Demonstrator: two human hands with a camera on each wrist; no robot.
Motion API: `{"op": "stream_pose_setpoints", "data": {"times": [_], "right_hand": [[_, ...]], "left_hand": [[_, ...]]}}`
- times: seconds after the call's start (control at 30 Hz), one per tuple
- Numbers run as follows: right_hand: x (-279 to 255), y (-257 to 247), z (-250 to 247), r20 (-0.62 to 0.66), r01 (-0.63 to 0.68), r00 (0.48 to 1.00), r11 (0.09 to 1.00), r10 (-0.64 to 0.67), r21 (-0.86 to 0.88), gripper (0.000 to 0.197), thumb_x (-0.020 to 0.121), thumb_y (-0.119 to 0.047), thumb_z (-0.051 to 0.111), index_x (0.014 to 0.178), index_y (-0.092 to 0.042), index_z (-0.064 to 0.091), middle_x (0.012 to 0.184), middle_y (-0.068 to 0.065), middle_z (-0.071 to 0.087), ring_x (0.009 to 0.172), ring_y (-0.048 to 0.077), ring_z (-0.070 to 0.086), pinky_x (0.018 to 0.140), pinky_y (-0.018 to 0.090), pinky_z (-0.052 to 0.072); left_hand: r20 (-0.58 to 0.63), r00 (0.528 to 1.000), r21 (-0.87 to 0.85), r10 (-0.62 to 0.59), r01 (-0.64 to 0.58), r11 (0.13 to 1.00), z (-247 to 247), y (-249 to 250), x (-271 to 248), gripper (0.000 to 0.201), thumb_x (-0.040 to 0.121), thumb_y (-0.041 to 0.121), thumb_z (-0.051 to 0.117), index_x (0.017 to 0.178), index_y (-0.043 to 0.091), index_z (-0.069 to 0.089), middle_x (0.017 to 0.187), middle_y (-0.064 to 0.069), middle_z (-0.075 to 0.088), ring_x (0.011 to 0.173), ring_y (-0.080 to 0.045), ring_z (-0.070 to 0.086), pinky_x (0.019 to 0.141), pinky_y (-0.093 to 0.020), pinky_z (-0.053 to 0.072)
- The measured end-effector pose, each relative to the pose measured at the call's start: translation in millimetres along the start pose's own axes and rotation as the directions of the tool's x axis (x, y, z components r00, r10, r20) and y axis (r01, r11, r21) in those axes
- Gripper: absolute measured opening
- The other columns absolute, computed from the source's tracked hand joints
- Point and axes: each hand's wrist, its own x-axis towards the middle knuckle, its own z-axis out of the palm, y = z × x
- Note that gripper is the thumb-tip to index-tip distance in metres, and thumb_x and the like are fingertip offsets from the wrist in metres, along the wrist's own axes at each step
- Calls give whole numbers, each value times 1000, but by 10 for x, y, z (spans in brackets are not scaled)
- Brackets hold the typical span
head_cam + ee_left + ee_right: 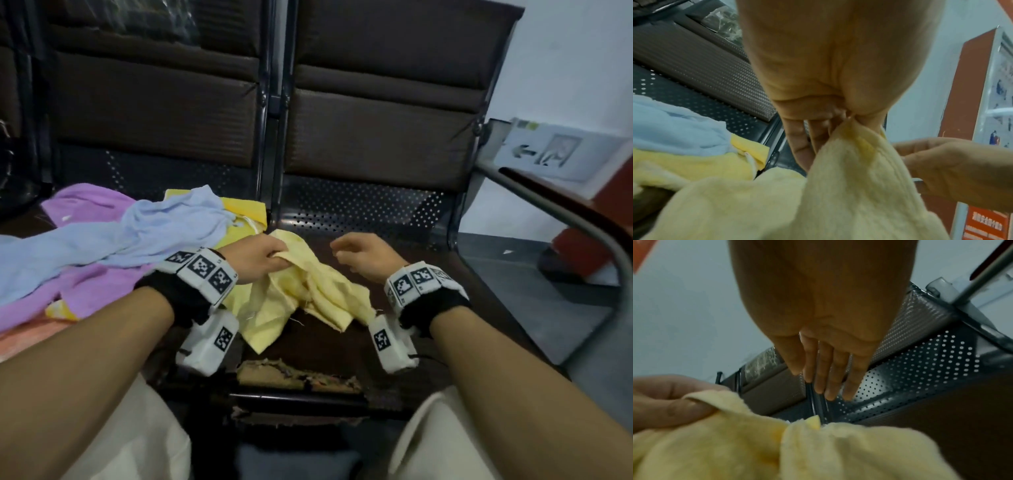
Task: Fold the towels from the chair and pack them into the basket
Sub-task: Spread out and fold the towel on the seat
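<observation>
A: Which towel was being handled when the frame was taken?

B: The pale yellow towel (301, 294). It lay crumpled on the brown seat of the chair (445, 274), between the person's wrists. The left hand (260, 255) pinched one raised corner, thumb and fingers (801, 146) clamped on the cloth.

A: And the other hand?

B: The right hand (363, 253) hovered just beside that corner, holding nothing. Its fingers (830, 369) were straight and close together, pointing toward the perforated metal back of the seat.

A: Where were the remaining towels?

B: Heaped on the seat to the left: a light blue towel (137, 233) sprawled over a purple towel (102, 291), with a deeper yellow towel (246, 209) showing beneath them.
</observation>
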Motion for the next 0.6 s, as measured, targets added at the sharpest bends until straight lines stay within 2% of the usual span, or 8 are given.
{"op": "stream_pose_setpoints", "data": {"times": [0.1, 0.2, 0.23, 0.3, 0.33, 0.4, 0.5, 0.6], "right_hand": [[37, 211, -71, 104, -80, 989, 970, 106, -232, 24, 90, -38, 60, 105, -19, 65, 97, -3, 65, 92, 16, 62, 82, 32, 53], [41, 376, -84, 339, -127, 913, 947, 228, -295, 42, 73, -52, 75, 100, -22, 62, 98, -2, 63, 90, 15, 59, 75, 29, 50], [32, 405, -70, 411, -114, 875, 933, 257, -342, 48, 68, -50, 79, 102, -24, 58, 102, -4, 60, 93, 15, 57, 76, 28, 48], [27, 468, -25, 454, -68, 835, 876, 311, -477, 59, 64, -43, 84, 108, -24, 50, 107, -4, 54, 100, 17, 54, 81, 30, 45], [25, 495, -5, 433, -51, 843, 849, 319, -526, 58, 66, -37, 84, 111, -23, 49, 108, -3, 54, 102, 19, 53, 82, 33, 44], [11, 525, 4, 385, -28, 880, 840, 277, -541, 42, 76, -26, 77, 110, -19, 53, 105, -1, 57, 101, 19, 54, 83, 34, 44], [-22, 542, -82, 400, -61, 902, 967, 160, -249, 8, 89, -15, 62, 93, -21, 60, 92, -3, 59, 91, 16, 58, 77, 32, 51], [-43, 428, -166, 275, -86, 960, 984, 41, 153, 13, 95, -9, 53, 86, -18, 56, 82, -1, 58, 79, 12, 57, 73, 30, 49]], "left_hand": [[-18, 997, 1, -71, 72, 997, 21, -113, 36, 35, 97, 29, 47, 84, -1, 59, 80, -10, 55, 79, -23, 53, 74, -35, 41], [-99, 986, -44, -135, 131, 990, 7, -174, 90, 38, 96, 33, 48, 68, 7, 54, 70, -4, 51, 71, -18, 50, 68, -33, 38], [-123, 981, -69, -149, 141, 988, 2, -184, 103, 39, 96, 34, 48, 66, 9, 53, 68, -2, 50, 69, -17, 49, 66, -32, 37], [-127, 979, -93, -158, 147, 985, 6, -187, 129, 40, 97, 35, 45, 76, 4, 59, 73, -6, 54, 73, -19, 51, 69, -33, 38], [-114, 981, -94, -154, 143, 985, 18, -181, 135, 41, 97, 35, 45, 82, 1, 61, 75, -8, 55, 75, -21, 52, 71, -33, 40], [-89, 986, -96, -138, 129, 987, 44, -155, 143, 40, 97, 34, 44, 81, 0, 59, 72, -6, 53, 72, -20, 51, 69, -33, 39], [-78, 987, -134, -137, 126, 983, 51, -112, 163, 43, 98, 33, 42, 93, -7, 61, 84, -12, 60, 83, -26, 57, 78, -35, 44], [-99, 979, -249, -179, 150, 957, 27, -72, 185, 43, 98, 32, 40, 105, -5, 61, 99, -15, 62, 91, -24, 57, 83, -35, 45]]}}
